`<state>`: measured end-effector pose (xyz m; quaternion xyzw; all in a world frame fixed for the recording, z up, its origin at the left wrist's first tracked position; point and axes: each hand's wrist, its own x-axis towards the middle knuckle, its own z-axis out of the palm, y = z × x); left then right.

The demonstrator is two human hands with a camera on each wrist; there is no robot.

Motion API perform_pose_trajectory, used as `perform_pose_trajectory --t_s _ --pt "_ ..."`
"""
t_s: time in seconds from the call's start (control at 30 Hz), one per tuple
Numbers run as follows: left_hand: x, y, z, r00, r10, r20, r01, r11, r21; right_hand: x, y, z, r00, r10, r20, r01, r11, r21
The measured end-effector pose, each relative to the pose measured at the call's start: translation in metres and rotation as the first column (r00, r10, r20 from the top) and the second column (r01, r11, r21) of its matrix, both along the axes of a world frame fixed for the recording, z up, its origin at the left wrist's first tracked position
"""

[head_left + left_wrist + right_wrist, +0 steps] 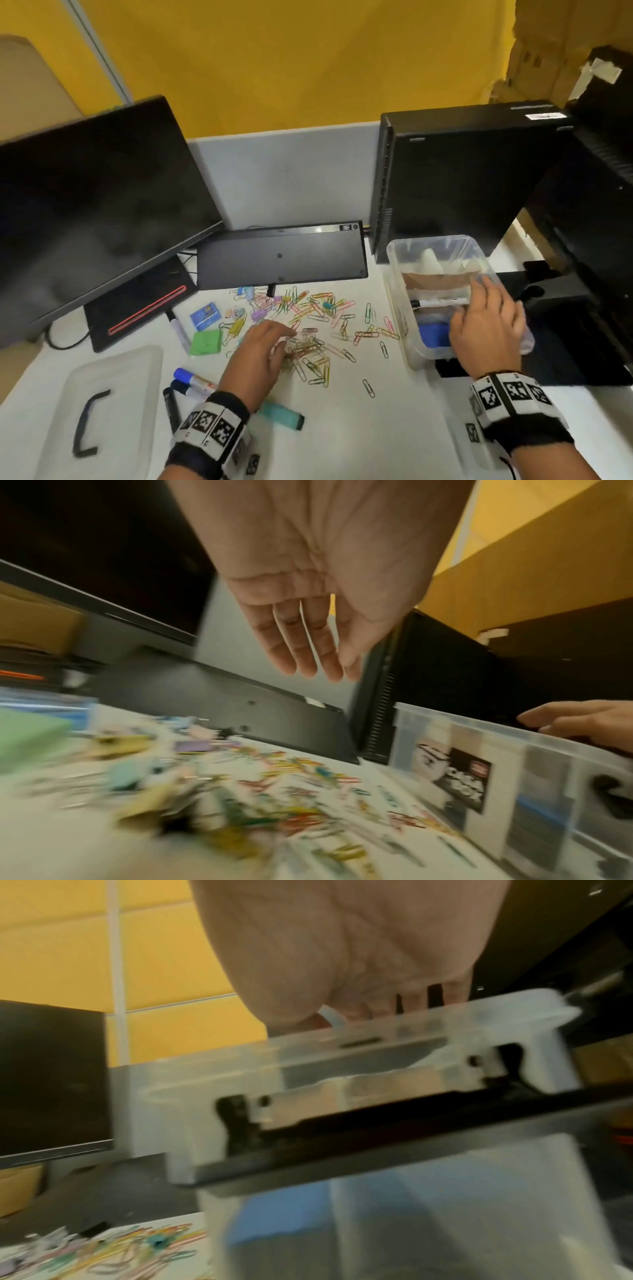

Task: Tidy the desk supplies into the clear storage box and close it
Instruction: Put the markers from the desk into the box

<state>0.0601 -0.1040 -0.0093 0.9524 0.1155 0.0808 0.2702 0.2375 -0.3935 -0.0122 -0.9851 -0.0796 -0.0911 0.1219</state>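
- The head view looks down and forward from above onto the tabletop (342, 428).
- The left wrist view sits low, close under the left hand (318, 569), facing the clear storage box (514, 772).
- The right wrist view looks along the right hand (342, 947), very near that box; the head view shares it too.

A dark monitor (92, 192) stands left, an upturned black keyboard (281, 255) centre, a black computer tower (455, 178) right.
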Motion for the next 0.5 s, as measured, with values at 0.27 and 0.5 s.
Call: perform_pose_trajectory --t_s 0.27,0.5 --pt "-0.1 0.101 -0.02 0.941 0.2 -0.273 -0.171 0.977 0.125 -0.064 0.099 0.008 0.806 0.587 0.071 -0.589 0.787 0.183" --pt "-0.147 0.139 -0.037 0.861 0.051 -0.506 0.033 0.987 0.156 -0.134 0.178 -0.035 0.462 0.751 -0.472 -0.82 0.564 0.096"
